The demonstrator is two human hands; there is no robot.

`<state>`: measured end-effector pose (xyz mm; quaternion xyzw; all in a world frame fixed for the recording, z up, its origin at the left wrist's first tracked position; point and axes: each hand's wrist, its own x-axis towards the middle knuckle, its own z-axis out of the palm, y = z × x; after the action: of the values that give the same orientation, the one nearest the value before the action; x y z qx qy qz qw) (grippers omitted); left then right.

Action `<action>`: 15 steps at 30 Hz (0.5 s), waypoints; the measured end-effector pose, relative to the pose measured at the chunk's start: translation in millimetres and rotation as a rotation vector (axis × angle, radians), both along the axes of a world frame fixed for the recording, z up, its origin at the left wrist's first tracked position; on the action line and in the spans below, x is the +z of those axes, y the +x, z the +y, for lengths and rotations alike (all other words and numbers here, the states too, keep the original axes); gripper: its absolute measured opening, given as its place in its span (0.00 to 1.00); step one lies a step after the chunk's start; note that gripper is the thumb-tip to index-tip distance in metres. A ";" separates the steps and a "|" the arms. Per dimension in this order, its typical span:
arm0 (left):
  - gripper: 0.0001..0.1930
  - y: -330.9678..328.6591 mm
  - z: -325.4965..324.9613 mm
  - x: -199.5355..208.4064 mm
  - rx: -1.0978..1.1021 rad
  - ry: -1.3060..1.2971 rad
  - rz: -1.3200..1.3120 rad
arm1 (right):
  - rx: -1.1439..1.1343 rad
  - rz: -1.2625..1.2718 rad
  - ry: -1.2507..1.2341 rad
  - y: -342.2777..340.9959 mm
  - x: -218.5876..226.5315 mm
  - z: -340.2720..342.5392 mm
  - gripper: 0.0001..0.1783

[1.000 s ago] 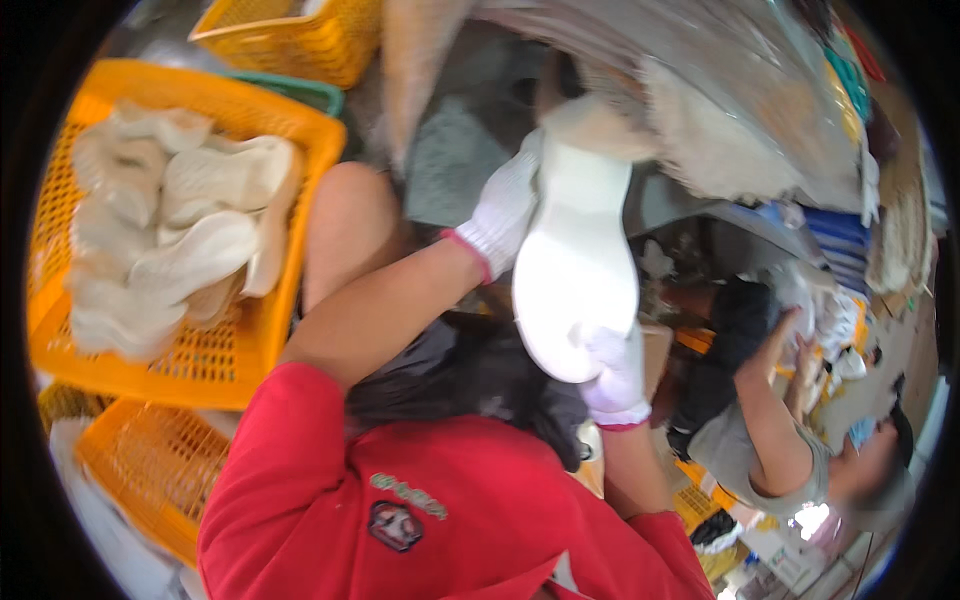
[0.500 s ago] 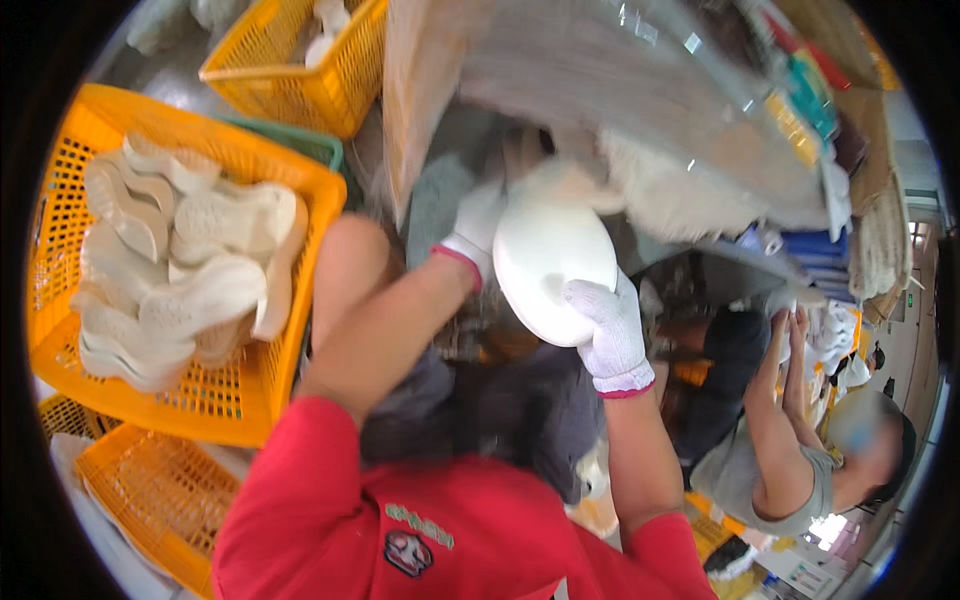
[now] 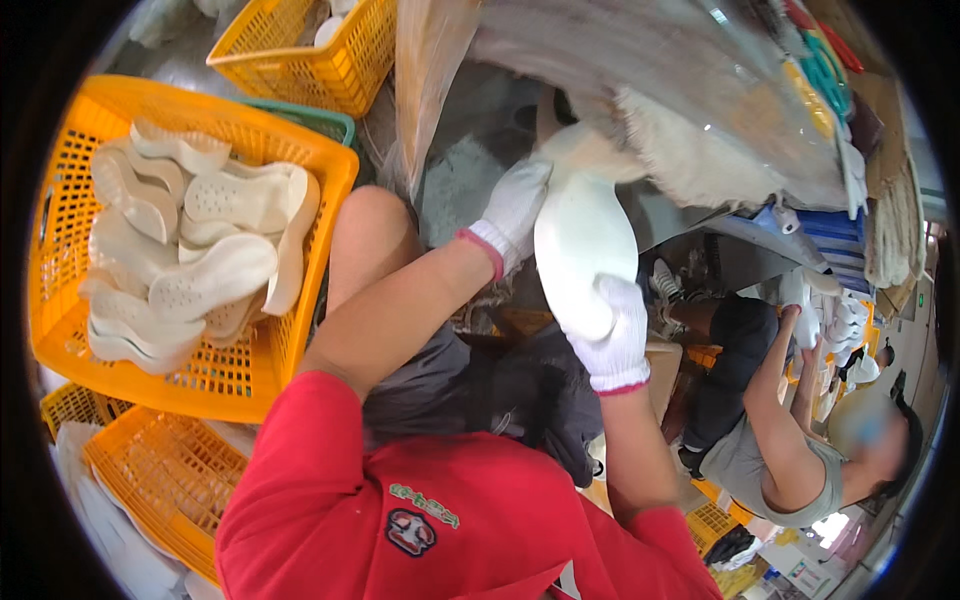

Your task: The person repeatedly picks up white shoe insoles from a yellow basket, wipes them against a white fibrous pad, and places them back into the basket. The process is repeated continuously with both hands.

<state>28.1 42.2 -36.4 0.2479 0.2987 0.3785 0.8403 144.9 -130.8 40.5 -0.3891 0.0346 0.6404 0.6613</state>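
Right fingers [image 3: 613, 292]: gripping the near end of the white sole [image 3: 583, 245], the thumb lying across its top face and the other fingertips hiding beneath.
Left fingers [image 3: 537, 173]: resting along the sole's left edge near its far end, at 10 o'clock from its middle; I cannot tell whether they are clamping it.
Gloves [image 3: 624, 343]: covering both hands in white knit, with pinkish-red cuffs.
White sole: hanging in front of the lap between the hands, its far end pointing toward 12 o'clock.
Beige band [image 3: 588, 147]: standing at 12 o'clock, meeting or overlapping the sole's far end; which one is not showing.
Handling: probably feeling light and fairly stiff, with slight give; the smooth face may be slipping a little, though the knit should be helping. It is not looking fragile.
Best hold: the side edges at 3 and 9 o'clock are offering firm purchase, and the near end at 6 o'clock is suiting a thumb-over grip.
Orange crate [image 3: 250, 393]: sitting at 9 o'clock, holding piled cream soles [image 3: 215, 275].
Plastic sheeting [image 3: 700, 85]: draping at 1 o'clock.
Co-worker [image 3: 808, 478]: sitting at 4 o'clock, wearing a grey top.
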 end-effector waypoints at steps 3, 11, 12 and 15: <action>0.31 -5.8 -33.2 4.4 0.024 -0.207 -0.108 | 0.249 -0.801 0.003 8.0 -8.5 -54.5 0.23; 0.27 -21.8 -56.3 52.6 -0.037 -0.325 -0.470 | 0.067 -0.129 0.170 -2.1 -15.2 -36.0 0.35; 0.24 -25.2 -43.1 44.0 -0.028 -0.345 -0.399 | 0.205 -0.866 0.132 -11.5 -20.7 -16.0 0.32; 0.20 -27.0 7.6 -2.8 -0.045 -0.244 -0.409 | 0.162 -0.947 0.110 -27.2 -45.8 34.4 0.22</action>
<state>1.1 49.7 -39.2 0.0694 0.1600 0.3631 0.9153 117.8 -96.4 -5.3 -0.6039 -0.3346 0.4431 0.5718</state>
